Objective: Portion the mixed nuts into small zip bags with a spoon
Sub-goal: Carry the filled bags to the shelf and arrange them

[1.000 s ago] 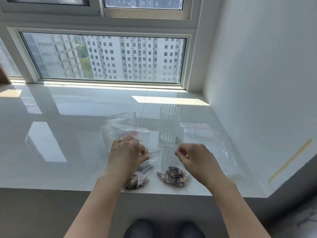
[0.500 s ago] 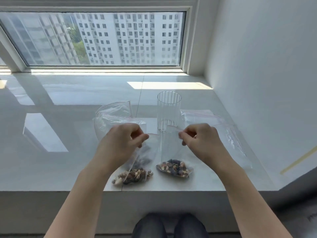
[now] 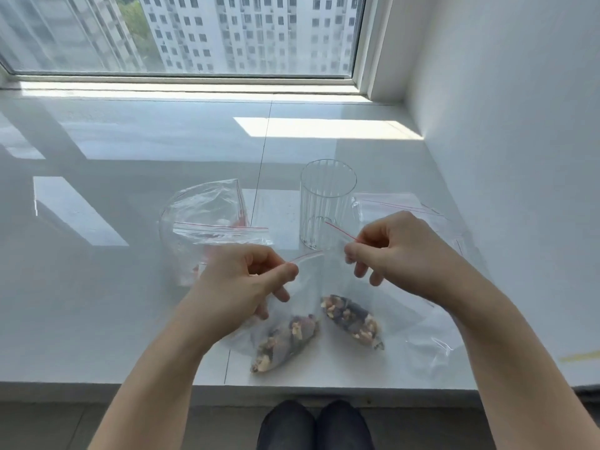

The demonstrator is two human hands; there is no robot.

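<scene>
On the desk (image 3: 97, 287): two filled nut bags (image 3: 285, 342) (image 3: 352, 321), one glass (image 3: 326, 203). My left hand (image 3: 242, 287) and right hand (image 3: 394, 251) each pinch the right bag's red zip strip (image 3: 339, 230).

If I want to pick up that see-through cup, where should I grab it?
Grab the glass cup around its ribbed side, near the middle, coming from above and behind. It stands upright with straight walls, so fingers can probably wrap it easily. The right hand and the zip bag it pinches sit just in front, blocking the near side.
</scene>
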